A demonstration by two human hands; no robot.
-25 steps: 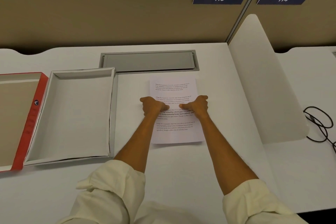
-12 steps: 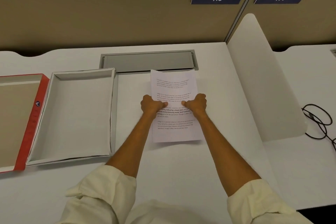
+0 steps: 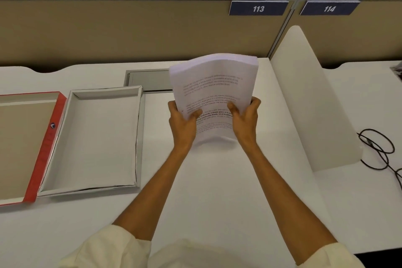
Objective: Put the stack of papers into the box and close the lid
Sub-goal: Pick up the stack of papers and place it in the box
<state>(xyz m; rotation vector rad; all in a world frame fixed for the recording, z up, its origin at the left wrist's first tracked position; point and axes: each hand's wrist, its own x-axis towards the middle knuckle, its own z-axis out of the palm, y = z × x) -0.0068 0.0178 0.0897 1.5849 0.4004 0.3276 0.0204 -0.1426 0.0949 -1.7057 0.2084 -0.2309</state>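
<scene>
A stack of printed white papers [image 3: 212, 87] is held up off the desk, tilted with its far end raised and bowed. My left hand [image 3: 183, 122] grips its left edge, thumb on top. My right hand [image 3: 245, 118] grips its right edge the same way. To the left lies the open white box [image 3: 95, 187], shallow, with nothing inside. Its red lid [image 3: 50, 137] lies flipped open further left, brown inside showing.
A grey metal cable hatch [image 3: 148, 80] is set in the desk behind the box. A white side divider [image 3: 313, 102] stands to the right, with black cables [image 3: 378, 150] beyond it. A beige partition [image 3: 130, 32] closes the back.
The papers lay flat on the desk under both hands; now both hands have gripped the stack's sides and raised it, far end tipped upward.
</scene>
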